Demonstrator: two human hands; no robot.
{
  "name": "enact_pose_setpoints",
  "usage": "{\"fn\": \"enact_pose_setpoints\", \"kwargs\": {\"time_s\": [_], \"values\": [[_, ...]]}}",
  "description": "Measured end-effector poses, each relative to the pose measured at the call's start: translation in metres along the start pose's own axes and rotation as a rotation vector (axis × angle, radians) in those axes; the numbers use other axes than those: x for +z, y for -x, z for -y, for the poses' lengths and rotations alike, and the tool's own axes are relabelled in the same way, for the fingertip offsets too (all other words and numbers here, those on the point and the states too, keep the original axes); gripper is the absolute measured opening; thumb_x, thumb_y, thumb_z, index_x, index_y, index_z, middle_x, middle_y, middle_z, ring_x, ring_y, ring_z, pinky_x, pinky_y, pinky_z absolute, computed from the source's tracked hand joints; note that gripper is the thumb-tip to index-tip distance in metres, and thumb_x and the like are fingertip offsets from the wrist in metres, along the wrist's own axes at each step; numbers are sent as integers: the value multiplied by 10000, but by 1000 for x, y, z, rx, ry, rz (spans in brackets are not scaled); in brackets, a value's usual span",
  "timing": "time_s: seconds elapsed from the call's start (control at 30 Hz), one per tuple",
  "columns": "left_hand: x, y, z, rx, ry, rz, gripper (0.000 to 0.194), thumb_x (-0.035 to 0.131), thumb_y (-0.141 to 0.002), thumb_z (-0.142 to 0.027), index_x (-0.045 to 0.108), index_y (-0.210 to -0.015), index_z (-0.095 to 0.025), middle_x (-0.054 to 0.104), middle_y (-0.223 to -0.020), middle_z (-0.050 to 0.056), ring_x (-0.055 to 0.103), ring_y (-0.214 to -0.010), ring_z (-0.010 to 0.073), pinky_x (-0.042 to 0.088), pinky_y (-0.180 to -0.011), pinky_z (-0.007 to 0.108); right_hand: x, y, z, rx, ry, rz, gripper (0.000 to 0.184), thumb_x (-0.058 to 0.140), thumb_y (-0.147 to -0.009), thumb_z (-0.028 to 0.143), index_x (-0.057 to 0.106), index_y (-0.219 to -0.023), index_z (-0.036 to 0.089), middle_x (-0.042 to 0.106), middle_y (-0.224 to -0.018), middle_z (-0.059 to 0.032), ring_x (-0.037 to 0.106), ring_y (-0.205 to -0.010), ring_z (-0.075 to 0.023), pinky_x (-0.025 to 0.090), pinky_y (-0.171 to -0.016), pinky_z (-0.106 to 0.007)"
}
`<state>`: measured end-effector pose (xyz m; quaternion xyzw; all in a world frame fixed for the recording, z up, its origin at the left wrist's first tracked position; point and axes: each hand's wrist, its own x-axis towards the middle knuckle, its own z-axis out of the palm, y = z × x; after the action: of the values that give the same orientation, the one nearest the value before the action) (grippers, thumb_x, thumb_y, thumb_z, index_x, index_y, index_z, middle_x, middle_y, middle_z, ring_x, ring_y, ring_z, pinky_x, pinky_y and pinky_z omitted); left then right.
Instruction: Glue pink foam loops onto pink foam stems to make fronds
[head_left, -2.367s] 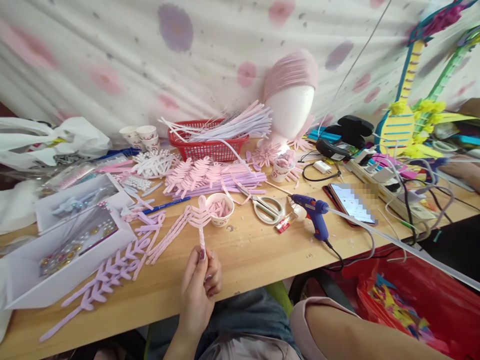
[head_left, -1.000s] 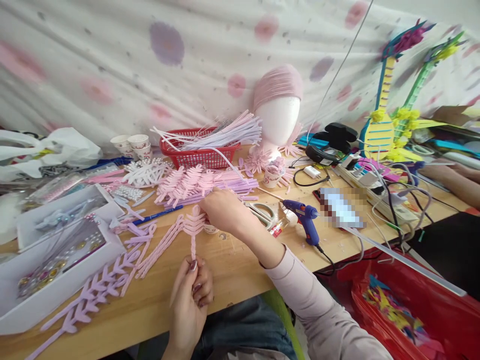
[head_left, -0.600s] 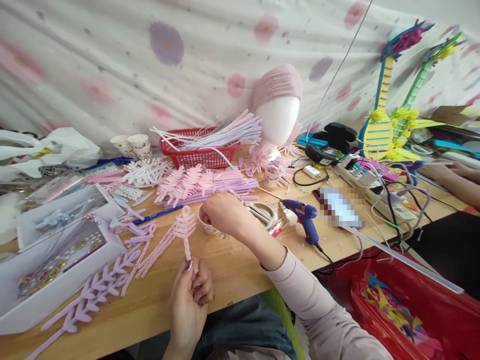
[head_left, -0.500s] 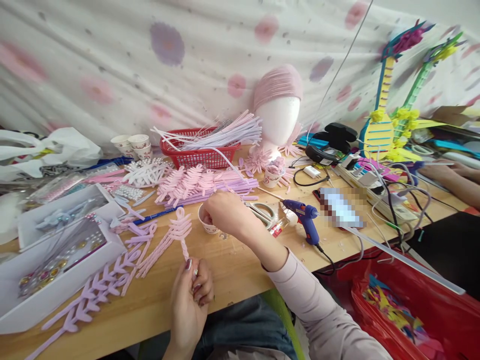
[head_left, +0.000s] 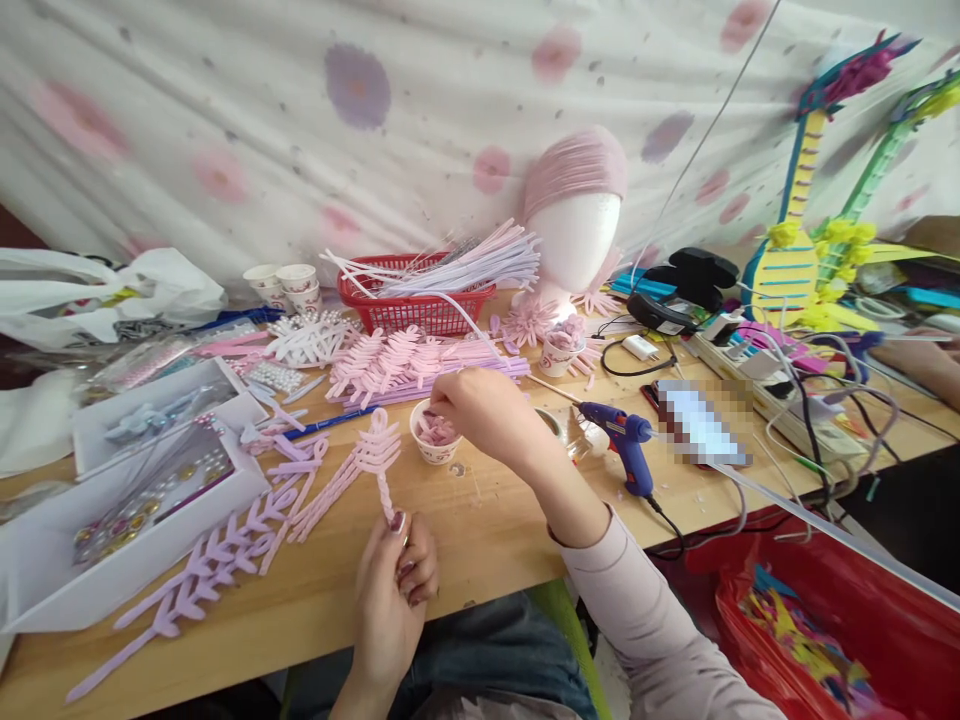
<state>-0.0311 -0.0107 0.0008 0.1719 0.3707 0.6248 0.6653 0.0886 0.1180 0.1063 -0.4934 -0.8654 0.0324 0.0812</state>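
My left hand (head_left: 403, 575) is closed around the twisted stem of a pink pipe-cleaner leaf sprig (head_left: 379, 447), which stands up from the fist with its looped leaflets at the top. Over the rim of a small paper cup (head_left: 436, 449) is my right hand (head_left: 480, 410), its fingers pinched together and seen from the back. Whatever lies between those fingertips is hidden. Short pink pipe-cleaner pieces (head_left: 435, 430) fill the cup. Left of the sprig lie loose pink twisted strips (head_left: 322, 500).
A blue glue gun (head_left: 625, 438) stands right of my forearm, beside a phone (head_left: 701, 420) and a power strip (head_left: 765, 390). Behind are a red basket (head_left: 427, 315) of pipe cleaners and a white mannequin head (head_left: 574, 240). White boxes (head_left: 180, 545) of beads sit left. Another person's hand (head_left: 915, 360) shows far right.
My right hand has risen from inside the cup to its rim, and the pink pieces now show. My left hand still holds the sprig. The view has shifted slightly left.
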Motion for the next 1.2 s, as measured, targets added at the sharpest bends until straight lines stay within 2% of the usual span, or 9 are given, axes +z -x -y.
{"fn": "enact_pose_setpoints", "kwargs": {"time_s": [0.07,0.17,0.27,0.37,0.47,0.67,0.83,1.0,1.2], "values": [[0,0,1,-4,1,-10,502,748,-804,-458,359,-622,-197,264,-555,-103,148,-436,41,168,-387,155,1,5,-7,35,-125,-83,177,535,-929,146,687,-838,144,722,-789,-68,610,-716,-169,339,-620,-274],[2,2,0,3,0,-17,504,749,-805,-463,362,-626,-194,281,-548,-105,157,-430,34,162,-389,154,5,17,-15,71,-434,-242,144,578,-897,127,623,-765,162,665,-705,-5,564,-656,-132,351,-616,-252],[5,4,-2,44,-15,-31,472,779,-787,-428,388,-667,-193,365,-575,-96,211,-431,24,191,-404,148,12,39,-15,52,-727,-316,112,580,-896,141,580,-791,181,629,-700,21,557,-650,-122,387,-626,-245],[8,5,-2,69,-34,-48,463,792,-773,-410,389,-701,-195,479,-643,-71,265,-435,13,219,-419,147,25,65,-4,-8,-1067,-251,20,562,-936,212,559,-942,194,650,-791,-2,599,-709,-132,445,-665,-261],[9,6,-2,72,-51,-49,466,797,-761,-420,388,-720,-200,547,-700,-46,313,-440,16,234,-427,156,42,84,9,3,-1291,-119,96,572,-947,260,505,-990,206,622,-813,2,595,-724,-131,460,-682,-270],[12,6,-5,55,-92,-17,515,834,-724,-380,348,-705,-213,538,-656,-62,306,-429,21,225,-430,166,63,94,18,-27,-1289,50,76,540,-953,253,482,-948,203,527,-775,27,522,-694,-129,432,-665,-271],[13,5,-3,140,-79,-72,514,856,-706,-309,351,-704,-216,483,-664,-72,359,-487,49,233,-424,155,65,102,14,12,-1240,-17,93,550,-959,255,488,-904,210,523,-799,14,521,-736,-137,424,-687,-273],[13,6,-1,199,-91,-114,529,870,-687,-291,346,-701,-218,447,-669,-79,367,-494,53,280,-443,170,71,112,13,107,-1268,-90,173,588,-954,334,486,-871,222,530,-808,10,536,-763,-146,448,-718,-277],[11,5,-1,212,-112,-104,514,854,-715,-325,352,-701,-217,502,-678,-73,345,-459,41,254,-430,183,76,113,15,169,-1298,-51,231,609,-937,431,577,-932,203,610,-786,-6,590,-723,-144,474,-679,-258]]}}
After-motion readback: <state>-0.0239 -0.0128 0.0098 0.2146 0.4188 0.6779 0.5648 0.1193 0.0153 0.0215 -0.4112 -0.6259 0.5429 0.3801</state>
